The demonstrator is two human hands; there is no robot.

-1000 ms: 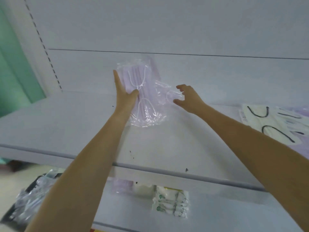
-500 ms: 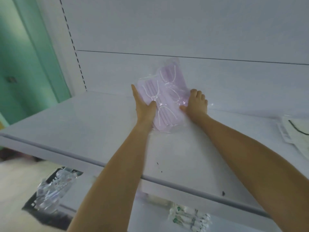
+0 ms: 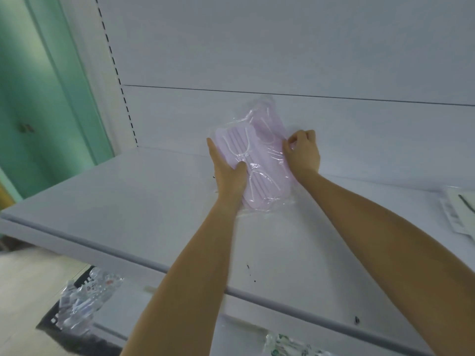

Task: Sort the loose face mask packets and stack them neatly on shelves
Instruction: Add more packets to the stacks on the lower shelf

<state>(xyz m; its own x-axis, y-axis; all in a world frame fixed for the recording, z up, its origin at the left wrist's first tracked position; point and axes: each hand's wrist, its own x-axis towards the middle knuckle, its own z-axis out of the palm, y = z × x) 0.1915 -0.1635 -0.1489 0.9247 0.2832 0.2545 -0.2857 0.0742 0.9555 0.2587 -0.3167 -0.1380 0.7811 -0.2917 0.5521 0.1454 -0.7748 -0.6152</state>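
Two pink mask packets (image 3: 259,160) sit overlapped at back of the shelf (image 3: 123,201). Your L hand (image 3: 228,173), fingers straight, braces one edge; R hand (image 3: 303,152), fingers curled, pinches the other. Looks like squaring-up; next, align edges.

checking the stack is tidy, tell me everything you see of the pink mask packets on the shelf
The pink mask packets are pale lilac pleated masks with white ear loops in clear crinkly plastic. At least two overlap, the rear one skewed. They lean against the white back panel, lower end on the shelf. The left hand presses the left edge, thumb on front; the right hand pinches the right edge.
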